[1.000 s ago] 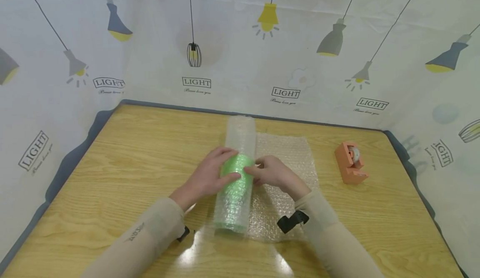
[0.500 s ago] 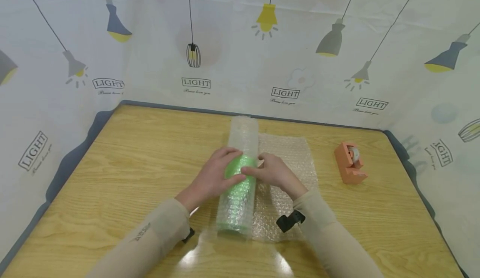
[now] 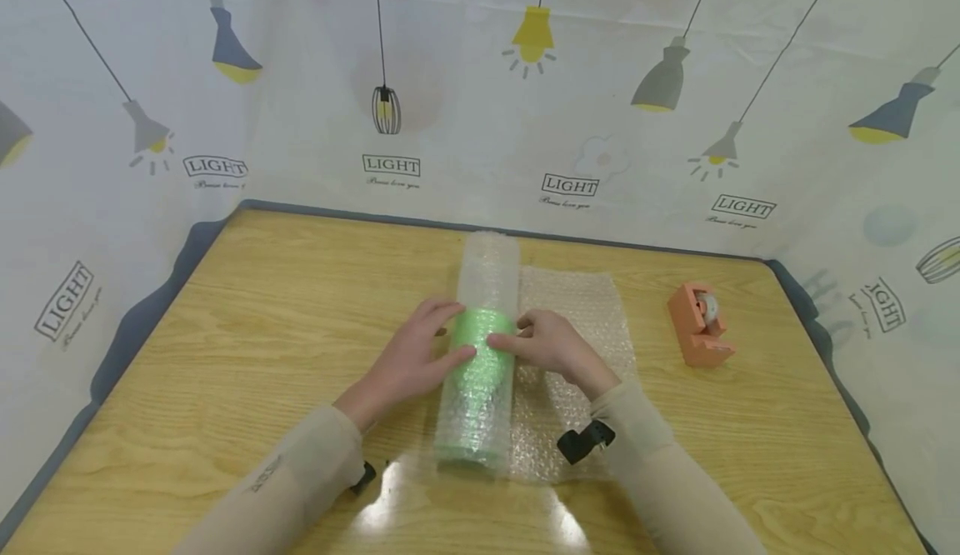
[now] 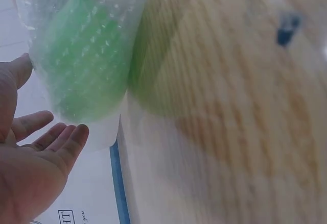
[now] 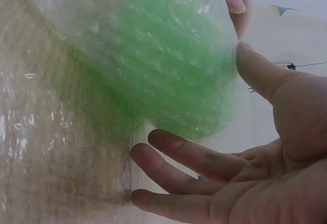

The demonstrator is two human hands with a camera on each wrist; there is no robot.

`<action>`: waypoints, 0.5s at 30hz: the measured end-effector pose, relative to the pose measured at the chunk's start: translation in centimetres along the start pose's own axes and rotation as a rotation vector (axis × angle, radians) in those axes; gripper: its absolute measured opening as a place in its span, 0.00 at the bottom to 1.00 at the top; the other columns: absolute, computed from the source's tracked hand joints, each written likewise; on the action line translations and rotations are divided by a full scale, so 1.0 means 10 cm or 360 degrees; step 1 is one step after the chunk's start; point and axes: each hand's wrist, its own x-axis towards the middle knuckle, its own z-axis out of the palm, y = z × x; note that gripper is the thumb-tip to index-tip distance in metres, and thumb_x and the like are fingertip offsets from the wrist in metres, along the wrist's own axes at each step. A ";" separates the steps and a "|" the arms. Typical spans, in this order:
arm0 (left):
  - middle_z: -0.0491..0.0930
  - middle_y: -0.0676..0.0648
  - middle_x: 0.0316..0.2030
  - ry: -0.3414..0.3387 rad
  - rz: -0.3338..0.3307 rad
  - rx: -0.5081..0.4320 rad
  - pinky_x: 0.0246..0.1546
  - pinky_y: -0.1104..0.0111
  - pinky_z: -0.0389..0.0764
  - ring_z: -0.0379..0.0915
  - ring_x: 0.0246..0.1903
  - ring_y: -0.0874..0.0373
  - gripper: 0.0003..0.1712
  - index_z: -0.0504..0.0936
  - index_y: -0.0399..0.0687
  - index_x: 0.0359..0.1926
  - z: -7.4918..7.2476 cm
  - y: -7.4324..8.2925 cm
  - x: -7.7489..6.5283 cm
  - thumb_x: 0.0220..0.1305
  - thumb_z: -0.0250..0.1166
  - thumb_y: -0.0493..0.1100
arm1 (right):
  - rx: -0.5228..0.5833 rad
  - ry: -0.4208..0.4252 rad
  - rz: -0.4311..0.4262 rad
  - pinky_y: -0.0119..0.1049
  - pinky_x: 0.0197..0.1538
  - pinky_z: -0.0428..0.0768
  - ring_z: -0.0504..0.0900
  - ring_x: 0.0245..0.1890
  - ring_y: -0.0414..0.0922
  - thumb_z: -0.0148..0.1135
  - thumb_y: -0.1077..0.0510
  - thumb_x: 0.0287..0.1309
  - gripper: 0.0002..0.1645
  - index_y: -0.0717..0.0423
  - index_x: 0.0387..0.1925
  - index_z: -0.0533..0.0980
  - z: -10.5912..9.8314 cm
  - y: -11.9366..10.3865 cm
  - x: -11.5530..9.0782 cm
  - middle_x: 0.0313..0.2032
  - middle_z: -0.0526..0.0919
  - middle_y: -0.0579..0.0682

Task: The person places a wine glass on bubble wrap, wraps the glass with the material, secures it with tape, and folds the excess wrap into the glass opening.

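Observation:
A green stemmed glass (image 3: 487,347) lies inside a roll of bubble wrap (image 3: 491,267) at the middle of the table. Its bowl (image 4: 84,60) shows through the wrap, narrowing to a stem. On the roll's right a flat stretch of bubble wrap (image 3: 581,313) extends over the tabletop. My left hand (image 3: 408,355) is at the roll's left side, fingers loosely spread, thumb tip right at the wrap. From the right, my right hand (image 3: 555,342) rests its thumb on the roll. In the right wrist view its fingers (image 5: 194,157) extend low beside the roll, near the flat wrap.
An orange tape dispenser (image 3: 697,326) holding a roll of tape stands on the right of the wooden table (image 3: 300,288). A white cloth backdrop (image 3: 465,63) printed with lamps rises behind the table and at both sides.
The bubble wrap roll has shifted slightly to the right. My left hand went right with it, then drew back left, its fingers coming off the top. The right hand stays nearly in place.

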 end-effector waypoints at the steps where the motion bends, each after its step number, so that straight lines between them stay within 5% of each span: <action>1: 0.67 0.40 0.72 -0.0008 -0.0006 -0.0009 0.61 0.51 0.81 0.75 0.61 0.42 0.39 0.67 0.40 0.75 0.00 0.00 -0.01 0.70 0.68 0.52 | 0.0022 -0.0008 -0.0001 0.52 0.54 0.86 0.87 0.47 0.54 0.68 0.35 0.63 0.50 0.73 0.66 0.69 0.00 0.01 0.00 0.58 0.80 0.70; 15: 0.66 0.39 0.73 -0.0044 0.0015 0.0050 0.66 0.48 0.76 0.72 0.65 0.43 0.41 0.64 0.41 0.76 0.01 0.02 -0.03 0.71 0.67 0.54 | 0.0130 -0.0059 -0.0014 0.52 0.55 0.86 0.85 0.51 0.58 0.66 0.39 0.68 0.50 0.76 0.69 0.63 -0.02 0.04 -0.02 0.61 0.77 0.73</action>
